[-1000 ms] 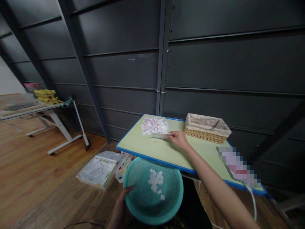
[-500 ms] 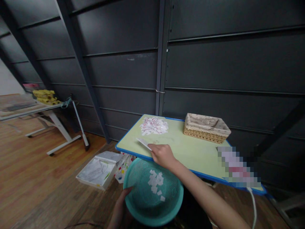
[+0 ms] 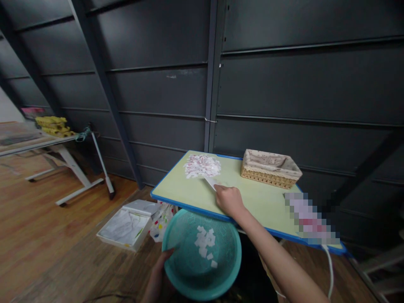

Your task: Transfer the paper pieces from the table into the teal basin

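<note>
My left hand grips the near-left rim of a teal plastic basin, held just below the front edge of a yellow-green table with a blue border. Several small white paper scraps lie in the basin. My right hand is closed on a thin white card, held on the tabletop. The card's far end points at a pile of pink-and-white paper scraps at the table's far left.
A wicker basket with cloth lining stands at the table's back right. A blurred item with a white cable lies on the right. On the wooden floor lie a flat white box and a spotted bag. Another table stands left.
My right hand drew the card from the pile back to the table's front edge above the basin, then moved forward again toward the pile. The basin stayed in place.
</note>
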Motion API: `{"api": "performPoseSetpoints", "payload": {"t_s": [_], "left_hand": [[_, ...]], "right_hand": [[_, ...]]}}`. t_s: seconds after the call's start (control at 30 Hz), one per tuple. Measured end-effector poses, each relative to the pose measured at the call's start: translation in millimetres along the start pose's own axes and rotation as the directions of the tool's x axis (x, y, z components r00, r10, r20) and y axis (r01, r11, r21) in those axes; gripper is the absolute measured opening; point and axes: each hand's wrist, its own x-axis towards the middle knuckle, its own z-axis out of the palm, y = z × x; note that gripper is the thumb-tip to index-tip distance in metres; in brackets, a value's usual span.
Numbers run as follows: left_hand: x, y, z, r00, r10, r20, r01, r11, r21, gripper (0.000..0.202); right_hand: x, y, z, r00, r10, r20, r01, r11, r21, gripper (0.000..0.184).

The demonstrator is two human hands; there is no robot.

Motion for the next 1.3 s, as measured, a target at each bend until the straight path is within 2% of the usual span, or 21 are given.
{"api": "performPoseSetpoints", "payload": {"t_s": [0.23, 0.37, 0.53, 0.67, 0.77, 0.93, 1.03, 1.13, 1.3], "left_hand": [[18.6, -12.8, -17.3, 0.998, 0.059, 0.016, -0.059, 0.998, 0.034, 0.081], [16.3, -15.8, -13.5, 0.995, 0.102, 0.006, -0.102, 0.992, 0.080, 0.080], [2.4, -11.5, 6.9, 0.992, 0.076, -0.099, -0.071, 0.996, 0.051, 0.079], [-3.1, -9.0, 13.8, 0.993, 0.041, -0.113, -0.038, 0.999, 0.026, 0.078], [-4.0, -9.3, 13.5, 0.991, 0.038, -0.129, -0.034, 0.999, 0.038, 0.077], [-3.4, -9.6, 12.2, 0.989, 0.055, -0.135, -0.047, 0.997, 0.060, 0.076], [-2.2, -9.0, 10.8, 0.993, 0.029, -0.116, -0.026, 0.999, 0.031, 0.076], [-1.4, -8.8, 9.7, 0.995, 0.023, -0.092, -0.021, 0.999, 0.026, 0.078], [-1.1, -8.2, 11.4, 0.995, 0.068, -0.078, -0.064, 0.997, 0.043, 0.081]], "right_hand": [[-5.4, 38.0, -2.1, 0.980, 0.152, -0.128, -0.138, 0.984, 0.108, 0.031], [9.3, 73.6, -5.8, 0.914, 0.322, -0.247, -0.259, 0.932, 0.255, 0.033], [28.0, 108.0, 3.8, 0.900, 0.394, -0.188, -0.275, 0.846, 0.457, 0.036], [29.1, 114.0, 16.3, 0.907, 0.394, -0.148, -0.216, 0.738, 0.639, 0.049], [25.7, 114.3, 19.7, 0.926, 0.352, -0.137, -0.163, 0.698, 0.697, 0.054], [22.3, 119.9, 18.9, 0.928, 0.346, -0.140, -0.152, 0.692, 0.705, 0.052], [22.9, 122.3, 18.8, 0.892, 0.401, -0.210, -0.171, 0.727, 0.664, 0.049], [25.5, 119.7, 18.0, 0.853, 0.436, -0.287, -0.230, 0.807, 0.543, 0.042], [37.5, 109.2, 12.9, 0.890, 0.361, -0.278, -0.245, 0.894, 0.375, 0.033]]}}
